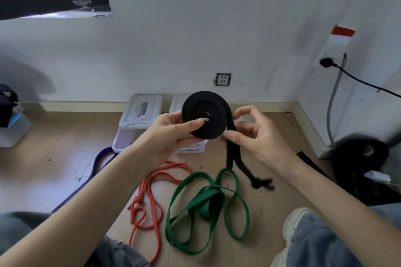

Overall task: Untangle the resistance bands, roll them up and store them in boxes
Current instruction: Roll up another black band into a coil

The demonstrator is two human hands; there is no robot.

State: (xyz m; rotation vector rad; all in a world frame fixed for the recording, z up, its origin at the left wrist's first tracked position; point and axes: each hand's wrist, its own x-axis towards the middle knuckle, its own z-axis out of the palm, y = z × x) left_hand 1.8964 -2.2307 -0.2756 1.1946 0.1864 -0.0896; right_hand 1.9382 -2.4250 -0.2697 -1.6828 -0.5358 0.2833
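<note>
Head view: the left hand (171, 134) grips the black band roll (205, 114) with thumb pressed near its core, while the right hand (255, 136) pinches the loose tail (231, 154) just beside the roll, held up in front of the two lidded white boxes (141, 119). Best, I'd say, to keep that tail taut and flat so the last wraps sit snug; the red band (149, 188) and green band (208, 197) lie tangled on the floor below.
</note>
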